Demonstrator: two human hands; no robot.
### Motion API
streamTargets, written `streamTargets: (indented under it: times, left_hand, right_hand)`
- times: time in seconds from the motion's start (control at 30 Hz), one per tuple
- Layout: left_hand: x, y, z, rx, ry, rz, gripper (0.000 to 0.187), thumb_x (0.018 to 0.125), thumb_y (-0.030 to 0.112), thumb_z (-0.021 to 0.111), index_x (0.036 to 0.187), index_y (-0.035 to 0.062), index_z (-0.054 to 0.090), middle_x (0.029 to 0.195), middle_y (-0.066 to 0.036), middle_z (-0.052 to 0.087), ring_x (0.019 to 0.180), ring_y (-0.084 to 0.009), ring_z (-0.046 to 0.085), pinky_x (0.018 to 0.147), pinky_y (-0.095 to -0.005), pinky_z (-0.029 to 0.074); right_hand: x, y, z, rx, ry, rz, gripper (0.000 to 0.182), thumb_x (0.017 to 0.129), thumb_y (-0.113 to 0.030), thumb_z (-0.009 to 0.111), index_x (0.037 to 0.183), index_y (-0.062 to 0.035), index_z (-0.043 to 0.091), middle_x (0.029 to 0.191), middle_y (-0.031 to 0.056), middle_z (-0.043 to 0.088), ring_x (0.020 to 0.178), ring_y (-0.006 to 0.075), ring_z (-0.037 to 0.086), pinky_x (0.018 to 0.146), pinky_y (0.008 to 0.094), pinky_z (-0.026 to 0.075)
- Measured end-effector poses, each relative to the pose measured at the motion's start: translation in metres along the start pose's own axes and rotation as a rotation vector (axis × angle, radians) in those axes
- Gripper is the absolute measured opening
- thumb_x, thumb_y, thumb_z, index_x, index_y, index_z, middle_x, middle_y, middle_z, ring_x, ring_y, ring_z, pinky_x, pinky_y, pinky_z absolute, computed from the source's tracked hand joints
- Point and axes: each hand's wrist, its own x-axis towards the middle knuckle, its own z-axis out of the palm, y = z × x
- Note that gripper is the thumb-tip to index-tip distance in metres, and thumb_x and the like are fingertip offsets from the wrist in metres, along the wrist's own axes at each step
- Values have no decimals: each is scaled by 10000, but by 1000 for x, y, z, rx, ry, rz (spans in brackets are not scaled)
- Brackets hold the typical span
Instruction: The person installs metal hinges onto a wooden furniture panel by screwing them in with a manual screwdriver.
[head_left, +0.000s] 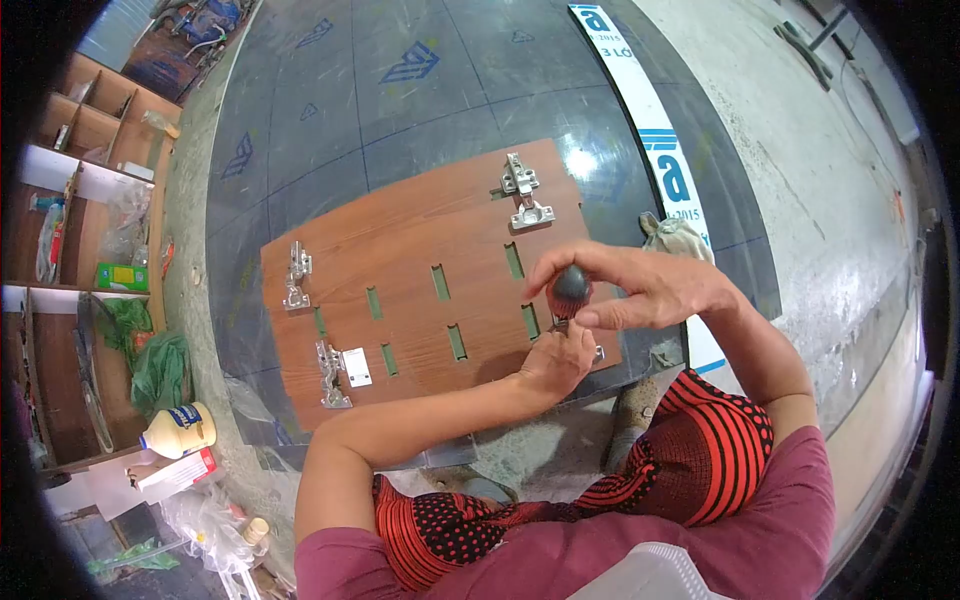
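Note:
A screwdriver (571,287) with a dark, round-ended handle stands upright over the near right corner of a brown wood-grain board (410,260). My right hand (650,288) curls its fingers and thumb around that handle. Below it, the fingers of my left hand (560,362) are closed low by the screwdriver's shaft, and what they pinch is hidden. A bit of metal (599,353) shows beside them. Metal cabinet hinges lie at the board's other corners: one far right (525,190), one far left (297,275), one near left (333,375) beside a white label (357,367).
Under the board lies a dark printed sheet (330,100). A long white strip with blue lettering (655,140) runs along the right, a crumpled glove-like cloth (677,238) against it. Left are wooden shelves (90,230), a yellowish bottle (180,430) and plastic bags (160,370).

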Motion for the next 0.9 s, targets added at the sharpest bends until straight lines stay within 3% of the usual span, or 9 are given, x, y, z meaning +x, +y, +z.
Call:
streamTargets:
  times: [0.33, 0.43, 0.5, 0.63, 0.7, 0.73, 0.8, 0.83, 0.9]
  left_hand:
    - [1, -4, 4, 69, 46, 28, 193, 760, 184, 555, 914, 90, 624, 834, -93, 595, 713, -197, 595, 648, -316, 442]
    - [7, -12, 1, 396, 440, 198, 189, 765, 170, 540, 917, 84, 612, 872, -124, 585, 654, -163, 596, 515, -300, 426]
    - [4, -7, -17, 61, -188, 170, 242, 785, 166, 528, 997, 73, 600, 972, -115, 559, 806, -140, 588, 602, -287, 454]
    - [-3, -3, 5, 14, -121, -10, 233, 809, 178, 499, 994, 73, 594, 994, -119, 547, 884, -137, 567, 716, -295, 463]
    - [-11, -6, 27, 222, 145, 154, 224, 802, 176, 516, 978, 56, 587, 1020, -176, 513, 831, -176, 593, 715, -304, 491]
    - [-8, -10, 32, 222, 142, 145, 224, 802, 176, 516, 978, 56, 587, 1020, -176, 513, 831, -176, 593, 715, -304, 491]
    - [3, -17, 40, 1081, 221, 418, 213, 787, 160, 546, 956, 35, 580, 1059, -235, 489, 680, -207, 625, 561, -306, 520]
    - [3, -15, 27, 1085, 214, 411, 213, 787, 160, 546, 956, 35, 580, 1059, -235, 489, 680, -207, 625, 561, -306, 520]
    - [2, -6, -2, -17, -21, 23, 227, 784, 153, 570, 967, 19, 570, 1092, -221, 477, 726, -216, 629, 582, -298, 536]
  right_hand:
    - [1, -1, 4, -73, 7, -3, 522, 801, -300, 693, 1193, -52, 453, 1044, 115, 530, 896, 201, 581, 778, 327, 470]
    - [1, -9, 3, -84, -135, -28, 492, 811, -257, 682, 1199, -53, 457, 1046, 113, 534, 935, 191, 563, 793, 321, 462]
    - [2, -15, 0, -93, -53, 191, 542, 800, -234, 702, 1242, -51, 446, 1128, 126, 515, 1074, 231, 516, 911, 360, 416]
    - [-2, -4, -2, -242, 131, 42, 462, 797, -239, 689, 1164, -56, 477, 1041, 95, 555, 973, 215, 557, 810, 337, 459]
    - [-3, 3, 2, -111, -129, -133, 461, 780, -254, 705, 1141, -60, 494, 1014, 89, 573, 924, 220, 581, 791, 336, 468]
    - [-1, -6, 3, 23, -272, 33, 393, 772, -169, 720, 1085, -51, 515, 1064, 99, 549, 1006, 222, 546, 874, 330, 432]
    - [1, -12, 0, -18, -223, 107, 378, 779, -158, 708, 1082, -44, 513, 1064, 97, 549, 998, 220, 548, 868, 328, 435]
    - [2, -15, -1, -61, -163, 185, 363, 787, -147, 696, 1080, -37, 512, 1064, 95, 550, 991, 217, 551, 862, 325, 439]
    - [3, -18, -4, -22, -28, 273, 374, 795, -161, 692, 1090, -36, 500, 1061, 91, 555, 983, 207, 560, 846, 324, 450]
